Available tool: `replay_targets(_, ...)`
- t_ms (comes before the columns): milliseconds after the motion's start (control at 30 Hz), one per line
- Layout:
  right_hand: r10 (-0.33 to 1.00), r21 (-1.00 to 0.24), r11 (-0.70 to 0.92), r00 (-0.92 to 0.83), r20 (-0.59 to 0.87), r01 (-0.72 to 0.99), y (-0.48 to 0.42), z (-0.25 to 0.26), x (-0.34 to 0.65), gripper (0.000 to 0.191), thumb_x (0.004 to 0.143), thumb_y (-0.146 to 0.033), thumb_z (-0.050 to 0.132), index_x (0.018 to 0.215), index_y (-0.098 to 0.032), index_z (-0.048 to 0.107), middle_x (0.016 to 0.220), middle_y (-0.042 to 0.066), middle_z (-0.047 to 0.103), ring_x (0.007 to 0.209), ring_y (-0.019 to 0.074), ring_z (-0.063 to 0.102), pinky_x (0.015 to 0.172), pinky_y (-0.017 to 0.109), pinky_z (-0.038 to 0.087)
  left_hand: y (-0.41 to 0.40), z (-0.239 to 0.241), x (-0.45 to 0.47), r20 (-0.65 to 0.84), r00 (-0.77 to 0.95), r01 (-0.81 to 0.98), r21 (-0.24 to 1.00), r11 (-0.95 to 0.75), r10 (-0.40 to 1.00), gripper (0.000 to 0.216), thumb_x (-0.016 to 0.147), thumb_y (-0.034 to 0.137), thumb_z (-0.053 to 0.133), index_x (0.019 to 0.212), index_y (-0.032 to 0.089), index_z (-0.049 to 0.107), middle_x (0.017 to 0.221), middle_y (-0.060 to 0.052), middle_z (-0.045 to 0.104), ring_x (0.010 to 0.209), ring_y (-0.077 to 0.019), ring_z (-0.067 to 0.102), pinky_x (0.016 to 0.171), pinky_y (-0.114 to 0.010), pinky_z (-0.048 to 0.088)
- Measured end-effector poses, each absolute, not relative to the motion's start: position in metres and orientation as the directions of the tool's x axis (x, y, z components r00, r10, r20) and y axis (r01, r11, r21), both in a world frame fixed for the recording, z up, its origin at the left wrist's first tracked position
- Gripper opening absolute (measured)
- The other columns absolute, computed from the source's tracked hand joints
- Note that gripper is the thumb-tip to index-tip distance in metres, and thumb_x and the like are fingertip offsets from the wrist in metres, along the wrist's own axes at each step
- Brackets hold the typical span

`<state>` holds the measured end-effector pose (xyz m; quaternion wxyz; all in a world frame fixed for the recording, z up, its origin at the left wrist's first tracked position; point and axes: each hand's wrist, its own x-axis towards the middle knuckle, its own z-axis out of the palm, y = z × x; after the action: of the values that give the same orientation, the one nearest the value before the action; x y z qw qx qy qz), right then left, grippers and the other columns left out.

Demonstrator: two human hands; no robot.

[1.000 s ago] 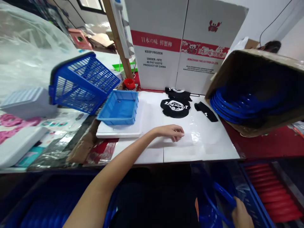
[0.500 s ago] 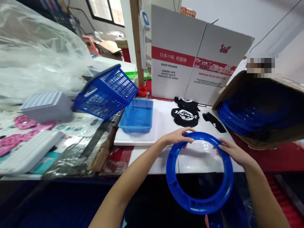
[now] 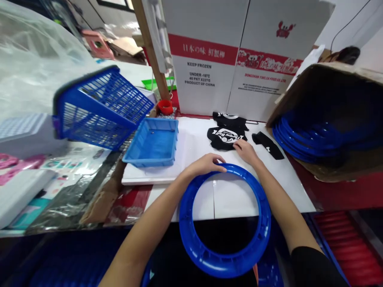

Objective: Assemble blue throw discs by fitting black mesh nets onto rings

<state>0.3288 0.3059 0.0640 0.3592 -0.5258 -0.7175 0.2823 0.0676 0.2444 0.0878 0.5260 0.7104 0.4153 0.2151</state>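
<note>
My left hand grips the top of a large blue plastic ring, thumb over its rim. The ring stands tilted at the table's front edge, its lower part hanging below it. Farther back, my right hand has its bent fingertips on the lower right edge of a flat black piece with white "Throw Ball" lettering; the fingertips are partly hidden. Behind that piece lies another black printed piece, and to its right a black strip with a small white mark.
At the right, a tipped cardboard box holds several blue rings. A light-blue tray sits on a white slab at left, beside a tilted blue basket. A white carton stands at the back, near a small red cup.
My right hand has let go of the ring and reached forward to the black "Throw Ball" piece. My left hand still holds the ring, now lower and farther left in the view.
</note>
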Motion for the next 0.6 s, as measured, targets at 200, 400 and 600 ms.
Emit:
replay_targets(200,0.978,-0.872,0.205,-0.121,0.169,0.444,0.328,0.053,0.343,0.031,0.094,-0.055,0.066,0.088,-0.024,0.061,0.062,-0.004,0.056,0.055,0.0163,0.055,0.057,0.029,0.049,0.250,0.083,0.075,0.009,0.413,0.374,0.910,-0.179,0.911,0.035,0.076,0.040,0.086,0.104,0.018,0.082,0.106,-0.009,0.082,0.098,-0.0266,0.074,0.092,-0.037,0.058)
replay_targets(400,0.967,-0.931,0.221,0.056,0.247,0.292,0.321,0.060,0.351,0.052,0.091,-0.078,0.056,0.098,-0.027,0.052,0.070,-0.003,0.060,0.050,0.0145,0.054,0.050,0.028,0.048,0.229,0.094,0.074,0.185,0.393,0.648,0.639,-0.414,0.901,0.030,0.097,0.039,0.068,0.117,0.019,0.076,0.124,-0.013,0.075,0.117,-0.0304,0.069,0.105,-0.044,0.054)
replay_targets(600,0.810,-0.735,0.430,0.136,0.571,0.525,0.303,0.091,0.373,0.035,0.100,-0.057,0.056,0.101,-0.023,0.066,0.092,0.006,0.071,0.087,0.0244,0.069,0.083,0.038,0.058,0.213,0.110,0.072,-0.041,0.502,0.828,0.312,-0.466,0.864,0.039,0.098,0.028,0.064,0.137,0.021,0.067,0.129,-0.015,0.069,0.115,-0.0336,0.068,0.093,-0.043,0.056)
